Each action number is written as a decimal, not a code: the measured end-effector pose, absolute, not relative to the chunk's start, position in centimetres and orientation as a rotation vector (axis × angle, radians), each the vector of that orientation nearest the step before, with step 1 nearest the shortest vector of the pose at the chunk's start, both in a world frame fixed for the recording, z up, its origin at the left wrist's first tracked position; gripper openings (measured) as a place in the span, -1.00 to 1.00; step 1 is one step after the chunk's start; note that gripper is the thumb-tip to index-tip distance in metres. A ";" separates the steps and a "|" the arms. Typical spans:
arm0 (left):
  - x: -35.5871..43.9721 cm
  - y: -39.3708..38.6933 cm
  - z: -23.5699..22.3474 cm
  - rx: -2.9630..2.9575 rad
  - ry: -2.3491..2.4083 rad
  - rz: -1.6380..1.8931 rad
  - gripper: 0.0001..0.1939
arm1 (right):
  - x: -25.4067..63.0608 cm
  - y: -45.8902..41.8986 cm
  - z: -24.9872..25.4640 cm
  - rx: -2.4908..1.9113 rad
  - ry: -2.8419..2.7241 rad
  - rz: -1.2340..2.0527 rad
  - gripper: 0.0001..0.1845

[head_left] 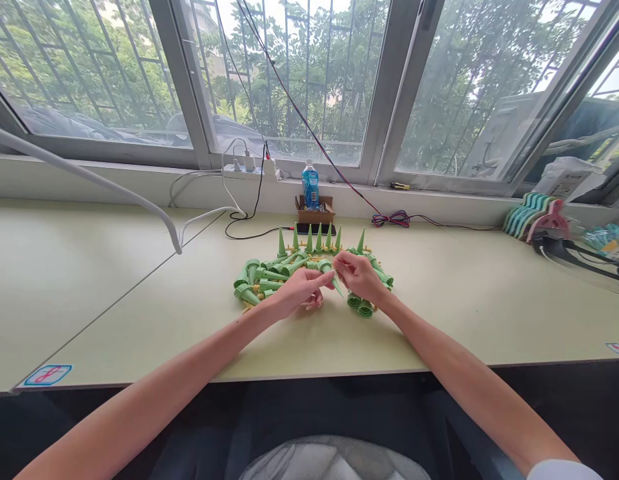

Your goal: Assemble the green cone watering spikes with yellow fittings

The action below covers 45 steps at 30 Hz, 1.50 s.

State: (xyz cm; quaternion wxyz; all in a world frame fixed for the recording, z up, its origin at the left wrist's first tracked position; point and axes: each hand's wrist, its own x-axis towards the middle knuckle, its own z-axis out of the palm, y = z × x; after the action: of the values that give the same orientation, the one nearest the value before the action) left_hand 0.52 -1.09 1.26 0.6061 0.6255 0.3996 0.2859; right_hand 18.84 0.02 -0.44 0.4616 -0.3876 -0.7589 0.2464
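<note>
My left hand (304,288) grips a green plastic plant watering spike (336,287) between thumb and fingers, its pointed end tilted down towards me. Close against it, my right hand (358,275) is closed in a pinch; what lies between those fingertips is too small to make out. Left of my hands lies a pile of green spikes (272,275) with small yellow pieces among them. Behind them, several green spikes (319,239) stand upright in a row, tips up. More spikes (365,309) lie at the right, partly hidden by my right hand.
A blue-labelled bottle (310,187) stands in a small cardboard box (316,213) at the back of the table (469,293). Black and white cables (244,217) run left of it; a coiled cable (396,219) lies right. Coloured hangers (534,219) and a black strap (579,253) sit far right.
</note>
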 end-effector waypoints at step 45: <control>0.6 -0.4 0.8 1.206 0.874 0.610 -0.22 | 18.7 -0.3 -0.3 -0.923 -1.822 0.630 -0.63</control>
State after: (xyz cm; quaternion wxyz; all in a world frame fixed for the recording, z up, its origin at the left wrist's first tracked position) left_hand 0.56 -0.39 0.75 0.6935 0.5399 0.3913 0.2730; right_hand 18.74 -0.27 -0.30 0.4814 -0.3787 -0.7471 0.2583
